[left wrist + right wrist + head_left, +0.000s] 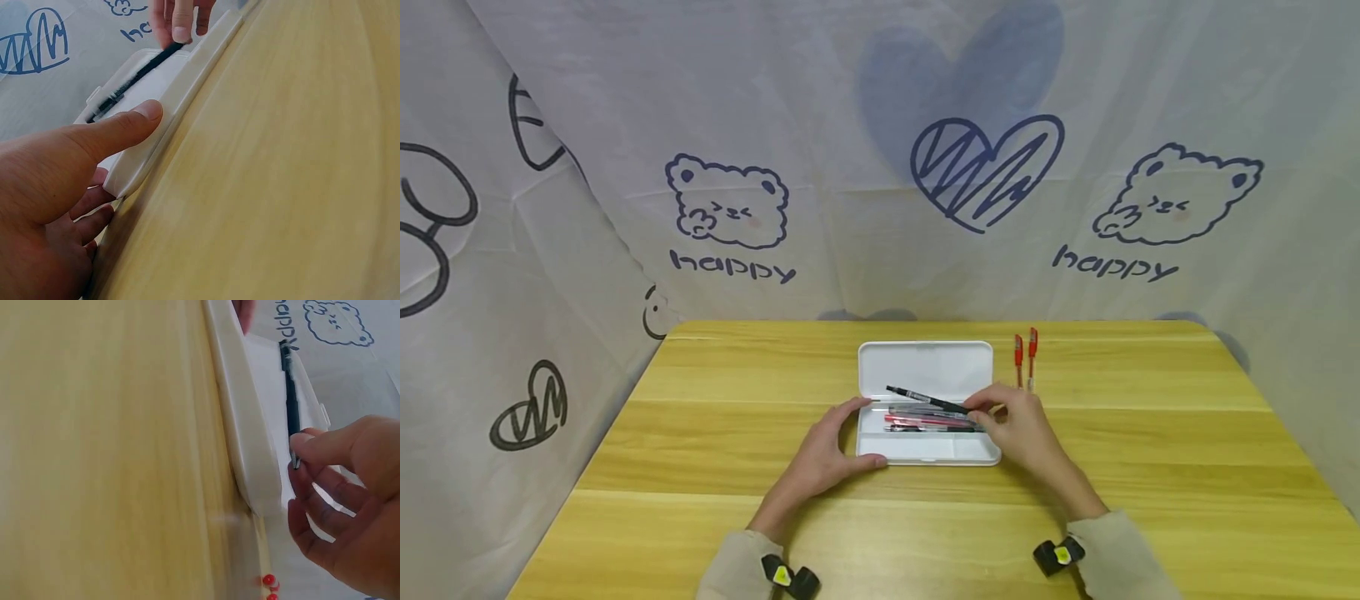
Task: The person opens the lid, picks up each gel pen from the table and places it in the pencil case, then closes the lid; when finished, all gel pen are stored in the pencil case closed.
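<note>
Between thumb and fingers, my right hand (1017, 423) pinches a black pen (925, 398) near one end, holding it slanted over the white pencil case (904, 448). The right wrist view shows the pen's short silvery tip (296, 464) poking out past the thumb. My left hand (826, 450) grips the case's left end, thumb on the front edge and fingers along the side toward the hinge. The lid (925, 367) stands open at the back. Several pens lie lengthwise in the long compartment, among them a red one (917, 420) and a dark one (917, 429).
Two red-capped pens (1018, 350) lie behind my right hand, right of the lid. A low divider splits the case's front section. The wooden table (700, 400) meets a white cloth with drawings (842, 208) at its back edge.
</note>
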`<state>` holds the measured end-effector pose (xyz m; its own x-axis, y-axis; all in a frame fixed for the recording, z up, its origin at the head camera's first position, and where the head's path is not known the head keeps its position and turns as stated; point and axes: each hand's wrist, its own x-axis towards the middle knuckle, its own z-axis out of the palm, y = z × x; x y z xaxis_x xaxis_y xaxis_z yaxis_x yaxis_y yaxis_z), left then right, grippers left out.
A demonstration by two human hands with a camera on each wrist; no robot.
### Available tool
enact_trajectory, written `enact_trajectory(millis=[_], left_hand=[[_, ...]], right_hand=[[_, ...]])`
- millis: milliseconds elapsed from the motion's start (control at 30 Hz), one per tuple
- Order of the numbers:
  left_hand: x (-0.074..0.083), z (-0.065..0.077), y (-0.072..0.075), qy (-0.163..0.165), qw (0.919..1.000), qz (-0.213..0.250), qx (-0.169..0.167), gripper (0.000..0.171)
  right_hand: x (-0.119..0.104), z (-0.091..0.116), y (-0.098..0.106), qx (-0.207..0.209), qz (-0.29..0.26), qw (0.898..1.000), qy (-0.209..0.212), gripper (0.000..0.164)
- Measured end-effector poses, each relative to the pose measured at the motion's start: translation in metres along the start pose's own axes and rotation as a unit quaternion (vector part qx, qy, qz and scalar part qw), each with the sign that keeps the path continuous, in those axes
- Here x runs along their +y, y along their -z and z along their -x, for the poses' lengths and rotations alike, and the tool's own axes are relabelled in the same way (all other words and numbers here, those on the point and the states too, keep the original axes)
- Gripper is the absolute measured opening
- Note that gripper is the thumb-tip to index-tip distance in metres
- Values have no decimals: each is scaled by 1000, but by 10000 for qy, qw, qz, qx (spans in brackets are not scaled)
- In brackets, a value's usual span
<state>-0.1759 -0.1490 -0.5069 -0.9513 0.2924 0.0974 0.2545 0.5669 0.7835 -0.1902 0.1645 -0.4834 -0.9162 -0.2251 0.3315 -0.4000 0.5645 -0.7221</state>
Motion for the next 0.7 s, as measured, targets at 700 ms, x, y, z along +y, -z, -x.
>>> enact_trajectory(millis=[700], left_hand=[[-1, 1, 0, -9, 10000, -44, 17, 90]], right_hand=[[-1, 3, -3, -385, 328, 9987, -92, 15]])
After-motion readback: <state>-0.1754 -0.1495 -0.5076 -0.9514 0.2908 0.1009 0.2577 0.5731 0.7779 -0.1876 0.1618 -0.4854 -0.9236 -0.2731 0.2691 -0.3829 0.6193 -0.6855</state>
